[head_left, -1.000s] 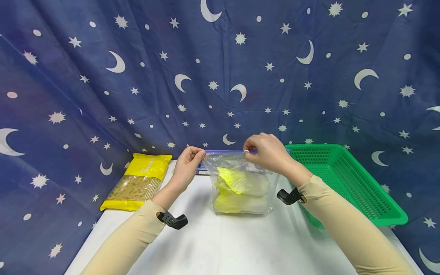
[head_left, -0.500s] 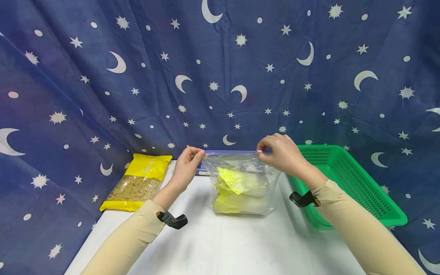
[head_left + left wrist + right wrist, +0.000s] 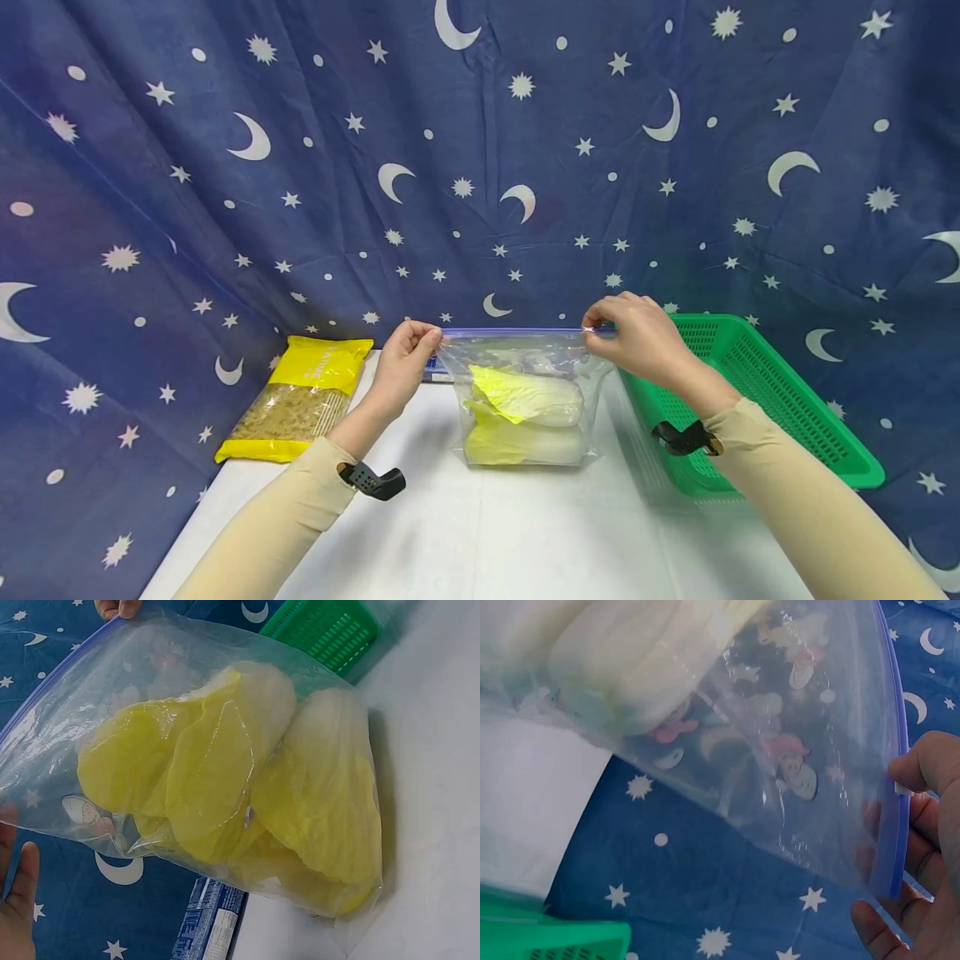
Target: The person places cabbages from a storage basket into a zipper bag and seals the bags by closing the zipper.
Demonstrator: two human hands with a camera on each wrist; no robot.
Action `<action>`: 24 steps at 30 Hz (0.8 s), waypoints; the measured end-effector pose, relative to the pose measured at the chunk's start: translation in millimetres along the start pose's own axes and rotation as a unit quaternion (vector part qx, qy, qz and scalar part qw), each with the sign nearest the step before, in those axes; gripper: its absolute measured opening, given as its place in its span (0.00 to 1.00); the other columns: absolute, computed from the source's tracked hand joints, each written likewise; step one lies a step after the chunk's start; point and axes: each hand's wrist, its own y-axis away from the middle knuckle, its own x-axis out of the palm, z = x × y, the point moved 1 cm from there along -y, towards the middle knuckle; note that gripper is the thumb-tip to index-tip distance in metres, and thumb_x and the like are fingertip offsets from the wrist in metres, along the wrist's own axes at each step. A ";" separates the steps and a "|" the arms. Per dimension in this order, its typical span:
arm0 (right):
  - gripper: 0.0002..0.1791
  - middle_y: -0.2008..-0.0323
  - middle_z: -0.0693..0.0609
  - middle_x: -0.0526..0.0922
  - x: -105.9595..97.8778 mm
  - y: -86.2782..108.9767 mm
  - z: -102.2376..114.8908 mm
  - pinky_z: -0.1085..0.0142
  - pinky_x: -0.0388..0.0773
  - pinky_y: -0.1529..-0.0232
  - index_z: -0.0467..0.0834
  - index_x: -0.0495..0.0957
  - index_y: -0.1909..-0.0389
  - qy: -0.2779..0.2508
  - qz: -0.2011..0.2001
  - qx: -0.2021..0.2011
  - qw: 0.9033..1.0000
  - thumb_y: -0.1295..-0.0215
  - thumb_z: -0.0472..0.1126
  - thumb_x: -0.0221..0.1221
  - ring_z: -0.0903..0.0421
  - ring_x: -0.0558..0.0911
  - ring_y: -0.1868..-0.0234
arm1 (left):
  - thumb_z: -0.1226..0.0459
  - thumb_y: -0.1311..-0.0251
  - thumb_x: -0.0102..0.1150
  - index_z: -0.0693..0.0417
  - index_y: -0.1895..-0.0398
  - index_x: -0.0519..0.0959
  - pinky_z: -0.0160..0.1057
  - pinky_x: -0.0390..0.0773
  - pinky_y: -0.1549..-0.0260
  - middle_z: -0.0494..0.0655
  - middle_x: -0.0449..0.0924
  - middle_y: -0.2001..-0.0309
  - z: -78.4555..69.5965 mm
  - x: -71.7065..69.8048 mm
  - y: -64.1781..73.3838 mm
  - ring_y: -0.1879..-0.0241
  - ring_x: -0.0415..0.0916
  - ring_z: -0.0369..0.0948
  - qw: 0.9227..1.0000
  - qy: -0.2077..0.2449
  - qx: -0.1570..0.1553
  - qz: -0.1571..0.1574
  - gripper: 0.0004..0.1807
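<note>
A clear zip bag (image 3: 525, 350) with a purple zip strip (image 3: 897, 690) along its top stands upright on the table. Inside lie yellow-green cabbage pieces (image 3: 528, 396), pale at one end, as the left wrist view (image 3: 210, 765) also shows. My left hand (image 3: 405, 362) pinches the bag's upper left corner between thumb and fingers. Near the upper right corner, my right hand (image 3: 641, 337) pinches a small white slider (image 3: 903, 790) on the strip. In the right wrist view its thumb presses on the slider, with fingers behind the strip.
A yellow bag of dried food (image 3: 296, 400) lies at the back left. At the right stands a green plastic basket (image 3: 810, 417). Behind the zip bag is a blue printed box (image 3: 210, 919), partly hidden. A blue curtain (image 3: 480, 167) hangs at the table's back edge.
My right hand has moved right along the purple strip with the slider, from past the middle almost to the right corner. My left hand has stayed at the left corner.
</note>
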 end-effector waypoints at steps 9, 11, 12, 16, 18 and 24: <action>0.03 0.61 0.56 0.85 -7.4 10.7 -10.7 0.50 0.72 0.51 0.50 0.84 0.64 0.002 0.003 0.017 1.000 0.34 0.42 0.62 0.54 0.75 0.56 | 0.62 0.24 0.55 0.63 0.46 0.74 0.32 0.80 0.48 0.56 0.80 0.53 -1.0 -1.3 -0.8 0.53 0.77 0.42 1.000 -0.004 -0.010 0.003 0.14; 0.03 0.60 0.55 0.85 -8.8 12.8 -13.1 0.49 0.71 0.49 0.50 0.83 0.64 0.000 0.007 0.022 1.000 0.34 0.41 0.61 0.53 0.75 0.56 | 0.62 0.24 0.54 0.64 0.46 0.74 0.32 0.80 0.49 0.57 0.80 0.53 0.1 -2.3 -1.3 0.53 0.77 0.42 1.000 -0.006 -0.012 0.001 0.14; 0.03 0.60 0.55 0.85 -9.4 13.7 -14.4 0.49 0.71 0.49 0.49 0.83 0.64 -0.002 0.009 0.025 1.000 0.34 0.41 0.61 0.53 0.75 0.55 | 0.62 0.24 0.54 0.64 0.46 0.74 0.32 0.80 0.50 0.57 0.80 0.53 0.9 -2.8 -1.6 0.54 0.77 0.42 1.000 -0.006 -0.013 0.001 0.14; 0.05 0.59 0.52 0.84 -10.0 17.1 -17.3 0.51 0.74 0.54 0.48 0.83 0.61 -0.014 0.021 0.048 0.999 0.32 0.42 0.60 0.53 0.77 0.58 | 0.61 0.24 0.55 0.64 0.47 0.74 0.31 0.80 0.52 0.58 0.80 0.55 1.7 -3.4 -1.6 0.56 0.77 0.42 1.000 -0.001 -0.012 0.001 0.14; 0.07 0.58 0.51 0.84 -8.4 18.9 -19.0 0.53 0.76 0.59 0.47 0.82 0.57 -0.040 0.030 0.069 0.996 0.30 0.44 0.59 0.52 0.79 0.60 | 0.60 0.24 0.55 0.64 0.48 0.75 0.32 0.81 0.54 0.58 0.80 0.57 2.0 -2.7 -1.7 0.58 0.77 0.42 1.000 0.005 -0.009 0.003 0.14; 0.18 0.51 0.48 0.83 3.0 24.9 -27.9 0.55 0.80 0.55 0.45 0.78 0.48 -0.211 0.060 0.160 0.963 0.27 0.54 0.60 0.49 0.81 0.51 | 0.60 0.25 0.56 0.63 0.49 0.75 0.34 0.84 0.54 0.55 0.81 0.59 4.3 -2.4 -2.0 0.60 0.80 0.40 1.000 0.022 -0.008 0.004 0.14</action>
